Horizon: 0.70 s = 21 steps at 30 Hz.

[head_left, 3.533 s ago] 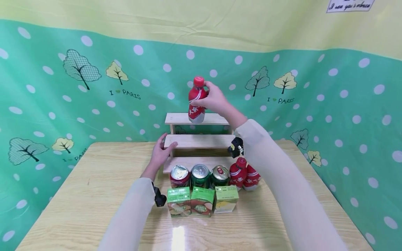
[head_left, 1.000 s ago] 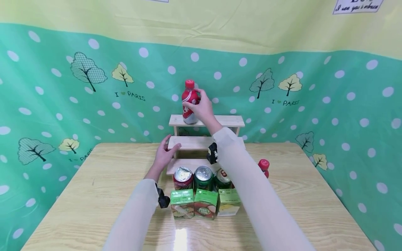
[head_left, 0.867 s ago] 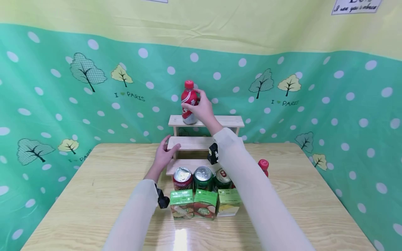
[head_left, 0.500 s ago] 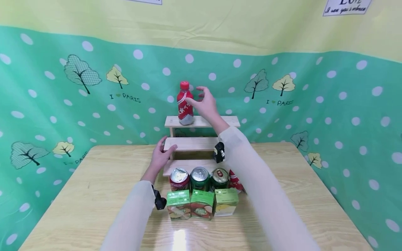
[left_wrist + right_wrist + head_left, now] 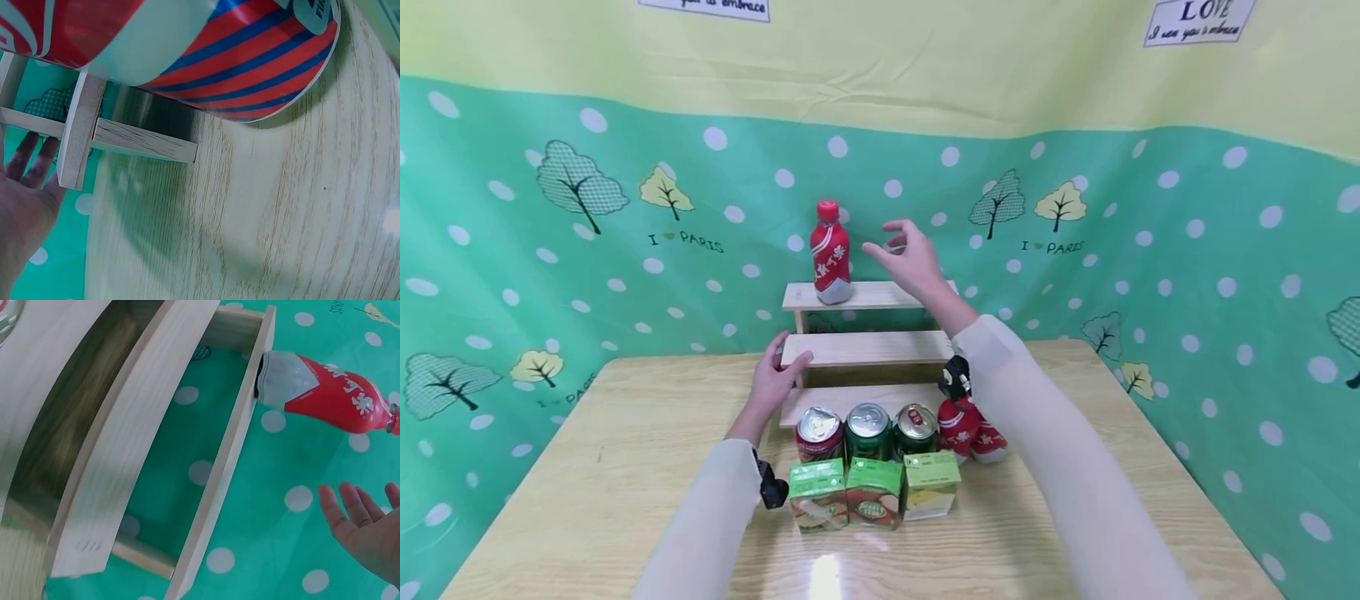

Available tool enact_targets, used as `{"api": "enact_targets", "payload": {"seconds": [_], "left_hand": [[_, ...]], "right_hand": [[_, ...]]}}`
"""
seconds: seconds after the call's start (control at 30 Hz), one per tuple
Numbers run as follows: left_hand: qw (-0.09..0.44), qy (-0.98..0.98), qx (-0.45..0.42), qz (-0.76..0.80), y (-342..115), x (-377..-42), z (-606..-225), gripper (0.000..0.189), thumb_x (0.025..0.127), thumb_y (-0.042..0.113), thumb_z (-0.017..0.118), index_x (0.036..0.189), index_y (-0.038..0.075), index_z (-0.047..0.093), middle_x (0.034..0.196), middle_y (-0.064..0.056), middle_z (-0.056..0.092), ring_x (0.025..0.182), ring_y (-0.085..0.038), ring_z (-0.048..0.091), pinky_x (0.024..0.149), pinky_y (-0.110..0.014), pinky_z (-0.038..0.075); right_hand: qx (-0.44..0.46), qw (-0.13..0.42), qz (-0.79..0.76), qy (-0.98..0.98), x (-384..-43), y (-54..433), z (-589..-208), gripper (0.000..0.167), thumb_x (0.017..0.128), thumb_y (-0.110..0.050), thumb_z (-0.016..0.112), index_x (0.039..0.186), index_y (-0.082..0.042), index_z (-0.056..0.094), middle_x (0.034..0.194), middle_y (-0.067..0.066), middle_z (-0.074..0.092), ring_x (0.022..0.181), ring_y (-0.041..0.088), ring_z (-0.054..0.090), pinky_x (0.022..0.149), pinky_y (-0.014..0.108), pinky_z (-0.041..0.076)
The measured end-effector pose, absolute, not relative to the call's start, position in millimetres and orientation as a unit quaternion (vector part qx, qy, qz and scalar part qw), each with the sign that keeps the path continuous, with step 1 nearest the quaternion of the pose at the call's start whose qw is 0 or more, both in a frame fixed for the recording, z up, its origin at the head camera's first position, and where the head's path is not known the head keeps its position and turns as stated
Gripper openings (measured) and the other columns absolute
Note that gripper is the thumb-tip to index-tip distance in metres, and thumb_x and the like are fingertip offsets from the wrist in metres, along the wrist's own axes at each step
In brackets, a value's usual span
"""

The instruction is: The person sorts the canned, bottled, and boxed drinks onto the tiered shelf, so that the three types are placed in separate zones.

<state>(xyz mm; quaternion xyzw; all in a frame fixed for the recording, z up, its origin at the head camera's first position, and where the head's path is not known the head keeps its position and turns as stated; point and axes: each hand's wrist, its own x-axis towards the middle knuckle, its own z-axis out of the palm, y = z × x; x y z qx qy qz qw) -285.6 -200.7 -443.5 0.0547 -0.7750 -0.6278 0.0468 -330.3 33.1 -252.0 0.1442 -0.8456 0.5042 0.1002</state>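
Observation:
A red-labelled bottle (image 5: 831,254) with a red cap stands upright at the left end of the top tier of a three-step wooden display rack (image 5: 872,346). My right hand (image 5: 913,262) hovers to the right of that bottle, apart from it, fingers spread and holding nothing; the right wrist view shows the bottle (image 5: 325,390) beyond the fingertips. At the rack's left side my left hand (image 5: 771,379) grips the middle tier, thumb over the board and fingers round its edge. In the left wrist view, its fingers (image 5: 34,159) reach behind the wooden frame.
Three drink cans (image 5: 868,429) stand in a row before the bottom tier. In front of them are three green-topped cartons (image 5: 874,492). Two more red bottles (image 5: 958,429) stand right of the cans, partly behind my right sleeve. A polka-dot cloth (image 5: 700,208) hangs behind the table (image 5: 662,467).
The right hand carried the red bottle left, stood it on the top tier, let go and drew back rightward. The left hand kept its grip on the rack.

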Motion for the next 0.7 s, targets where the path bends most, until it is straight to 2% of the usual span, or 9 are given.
{"api": "enact_targets", "payload": {"seconds": [0.2,0.7], "left_hand": [[0.050,-0.773,0.053,-0.630,-200.9,-285.9,-444.7,0.088,0.080,0.051,0.066,0.150,0.025,0.019,0.140,-0.021,0.045,0.120,-0.034,0.052,0.101,-0.044,0.044],[0.042,-0.772,0.065,-0.632,-202.4,-289.1,-448.0,0.088,0.080,0.053,0.065,0.150,0.029,0.018,0.145,-0.020,0.040,0.123,-0.034,0.049,0.104,-0.044,0.042]], "right_hand": [[0.151,0.086,0.495,-0.851,-323.3,49.6,-256.4,0.057,0.087,-0.042,0.064,0.131,-0.010,0.046,0.126,0.014,0.054,0.113,0.023,0.053,0.091,0.038,0.051],[0.163,0.055,0.464,-0.869,-307.3,92.8,-268.5,0.051,0.087,-0.039,0.063,0.129,-0.013,0.049,0.128,0.013,0.054,0.114,0.028,0.053,0.095,0.042,0.048]]}}
